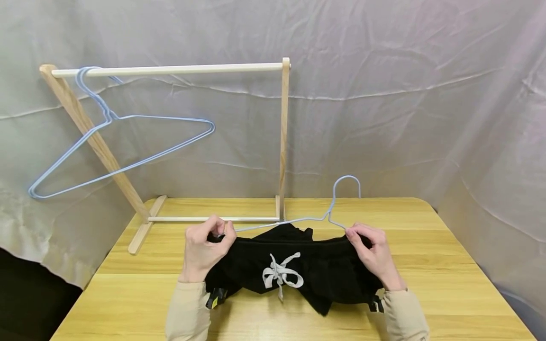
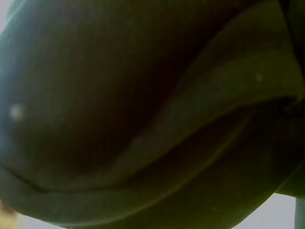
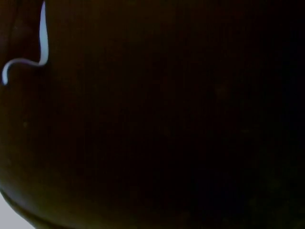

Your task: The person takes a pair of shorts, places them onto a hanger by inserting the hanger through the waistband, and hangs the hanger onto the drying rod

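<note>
Black drawstring shorts (image 1: 332,265) are stretched between my two hands, their pale drawstring (image 1: 279,274) tied in a bow at the front. My left hand (image 1: 202,248) pinches the left end of the waistband, where one end of a light blue clothes hanger (image 1: 307,219) also reaches. At the waistband's right end, my right hand (image 1: 374,248) grips the cloth beside the hanger's other shoulder. The hanger's hook stands up above the shorts; its lower part is hidden by cloth. Dark folds of fabric (image 2: 143,119) fill the left wrist view. A drawstring strand (image 3: 44,38) shows in the right wrist view.
A wooden rack (image 1: 283,142) with a white top rail (image 1: 192,69) stands at the back left of the wooden table (image 1: 448,274). Light blue hangers (image 1: 162,154) hang at the rail's left end. Grey cloth (image 1: 384,118) drapes behind and around the table.
</note>
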`<state>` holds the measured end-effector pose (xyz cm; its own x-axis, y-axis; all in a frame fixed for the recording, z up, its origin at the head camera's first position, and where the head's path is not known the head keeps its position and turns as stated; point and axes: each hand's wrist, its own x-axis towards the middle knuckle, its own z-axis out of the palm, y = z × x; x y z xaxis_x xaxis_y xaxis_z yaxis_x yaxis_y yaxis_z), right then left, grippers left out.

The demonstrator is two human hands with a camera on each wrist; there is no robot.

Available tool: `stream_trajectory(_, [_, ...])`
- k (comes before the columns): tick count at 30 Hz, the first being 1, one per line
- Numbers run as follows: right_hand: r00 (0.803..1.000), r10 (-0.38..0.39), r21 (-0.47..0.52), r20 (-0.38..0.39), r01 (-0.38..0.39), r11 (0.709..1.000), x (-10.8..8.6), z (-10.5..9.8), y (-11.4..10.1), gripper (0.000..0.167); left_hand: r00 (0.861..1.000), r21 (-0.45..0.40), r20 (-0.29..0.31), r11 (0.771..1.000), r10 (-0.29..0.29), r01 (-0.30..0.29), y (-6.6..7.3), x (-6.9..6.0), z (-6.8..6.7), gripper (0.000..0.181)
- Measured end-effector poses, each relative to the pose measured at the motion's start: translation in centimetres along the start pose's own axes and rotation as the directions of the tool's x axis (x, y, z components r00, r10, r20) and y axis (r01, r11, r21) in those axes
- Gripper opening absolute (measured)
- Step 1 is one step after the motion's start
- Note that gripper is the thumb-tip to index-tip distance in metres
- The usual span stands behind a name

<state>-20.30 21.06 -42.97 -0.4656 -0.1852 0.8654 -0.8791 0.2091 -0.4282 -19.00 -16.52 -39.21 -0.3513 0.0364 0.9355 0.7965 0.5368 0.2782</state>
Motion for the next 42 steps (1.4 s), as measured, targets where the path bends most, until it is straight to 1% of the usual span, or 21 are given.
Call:
stream_trajectory(3, [1.0, -0.002, -0.041, 0.009, 0.002, 0.999, 0.0, 0.0, 0.0, 0.03, 0.998, -0.013, 0.061, 1.0, -0.022, 0.023, 0.1, -0.1, -0.1, 0.021])
stream_trajectory(5, [1.0, -0.005, -0.069, 0.018, 0.006, 0.998, 0.0, 0.0, 0.1, 0.031, 0.993, -0.024, 0.111, 0.998, -0.051, 0.054, 0.1, -0.1, -0.2, 0.023])
stream_trajectory(8, [0.999, -0.017, -0.096, 0.033, 0.02, 0.995, 0.0, 0.1, 0.1, 0.03, 0.977, -0.035, 0.184, 0.992, -0.11, 0.118, 0.2, -0.2, -0.3, 0.027])
stream_trajectory(10, [0.999, -0.024, -0.103, 0.04, 0.028, 0.994, 0.0, 0.3, 0.1, 0.029, 0.964, -0.023, 0.224, 0.988, -0.143, 0.152, 0.3, -0.2, -0.4, 0.029])
stream_trajectory(12, [0.999, -0.028, -0.111, 0.042, 0.033, 0.993, 0.0, 0.4, 0.0, 0.028, 0.955, -0.006, 0.252, 0.986, -0.159, 0.166, 0.4, -0.2, -0.4, 0.031])
stream_trajectory(14, [0.999, -0.026, -0.124, 0.045, 0.031, 0.992, -0.1, 0.6, -0.1, 0.026, 0.946, 0.006, 0.279, 0.986, -0.163, 0.168, 0.5, -0.2, -0.3, 0.03])
stream_trajectory(18, [0.998, -0.02, -0.159, 0.066, 0.031, 0.987, 0.0, 1.0, -0.5, 0.025, 0.935, 0.05, 0.321, 0.989, -0.148, 0.14, 0.8, -0.2, 0.1, 0.027])
stream_trajectory(20, [0.997, -0.026, -0.173, 0.079, 0.039, 0.984, 0.1, 1.2, -0.6, 0.025, 0.933, 0.075, 0.333, 0.99, -0.135, 0.117, 0.8, -0.2, 0.4, 0.025])
stream_trajectory(23, [0.995, -0.041, -0.189, 0.088, 0.058, 0.98, 0.3, 1.5, -0.9, 0.02, 0.935, 0.113, 0.339, 0.991, -0.108, 0.073, 0.9, -0.3, 0.7, 0.023])
stream_trajectory(27, [0.994, -0.043, -0.229, 0.104, 0.066, 0.971, 0.6, 1.9, -1.6, 0.018, 0.941, 0.145, 0.336, 0.989, -0.05, 0.001, 1.0, -0.4, 1.3, 0.024])
stream_trajectory(30, [0.992, -0.025, -0.275, 0.127, 0.059, 0.96, 0.8, 2.3, -2.3, 0.017, 0.94, 0.15, 0.342, 0.988, -0.018, -0.036, 1.3, -0.4, 1.8, 0.028])
stream_trajectory(33, [0.99, -0.021, -0.315, 0.136, 0.063, 0.947, 1.0, 2.7, -2.8, 0.013, 0.934, 0.144, 0.356, 0.988, -0.003, -0.052, 1.7, -0.5, 2.4, 0.032])
stream_trajectory(35, [0.99, -0.022, -0.328, 0.138, 0.067, 0.942, 1.1, 2.9, -3.1, 0.012, 0.931, 0.13, 0.364, 0.989, 0.017, -0.069, 1.8, -0.6, 2.8, 0.032])
stream_trajectory(39, [0.988, -0.014, -0.315, 0.151, 0.062, 0.947, 1.2, 2.9, -3.3, 0.009, 0.926, 0.104, 0.373, 0.989, 0.056, -0.102, 1.8, -0.7, 3.1, 0.031])
stream_trajectory(42, [0.987, 0.012, -0.287, 0.16, 0.035, 0.957, 1.2, 2.6, -3.3, 0.012, 0.931, 0.1, 0.358, 0.988, 0.078, -0.121, 1.7, -0.6, 2.9, 0.036])
